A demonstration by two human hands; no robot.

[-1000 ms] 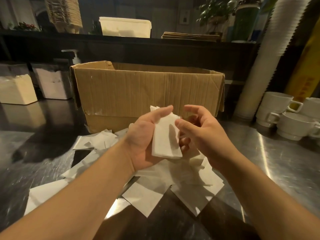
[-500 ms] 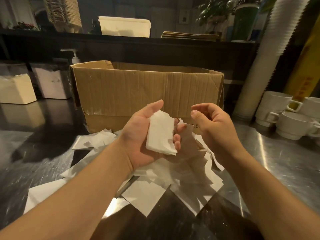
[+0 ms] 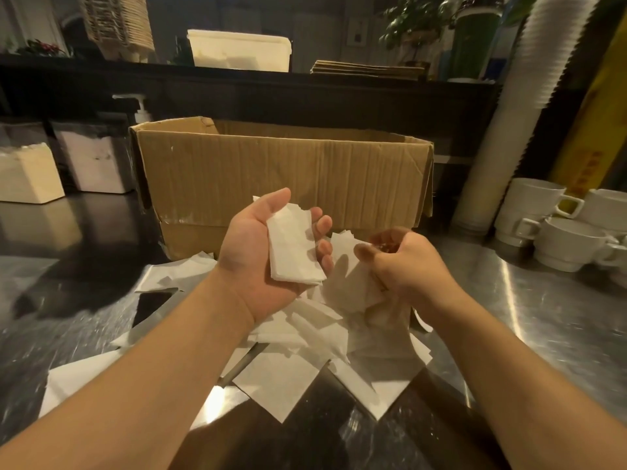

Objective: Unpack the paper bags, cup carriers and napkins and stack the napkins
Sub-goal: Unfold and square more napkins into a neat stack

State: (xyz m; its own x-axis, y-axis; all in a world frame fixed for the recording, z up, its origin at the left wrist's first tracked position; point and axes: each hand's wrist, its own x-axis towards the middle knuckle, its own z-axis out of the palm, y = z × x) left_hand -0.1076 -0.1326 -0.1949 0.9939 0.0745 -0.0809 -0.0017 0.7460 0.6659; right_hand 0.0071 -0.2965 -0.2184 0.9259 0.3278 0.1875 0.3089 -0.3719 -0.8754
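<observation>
Above the steel counter (image 3: 549, 320), the left hand (image 3: 268, 252) lies palm up, fingers curled round a small stack of folded napkins (image 3: 293, 247). Just right of it, the right hand (image 3: 407, 266) pinches a single napkin (image 3: 346, 266) over the loose napkin pile (image 3: 305, 361) spread on the counter. Behind stands an open cardboard box (image 3: 281, 178), with white mugs (image 3: 556, 228) at far right.
</observation>
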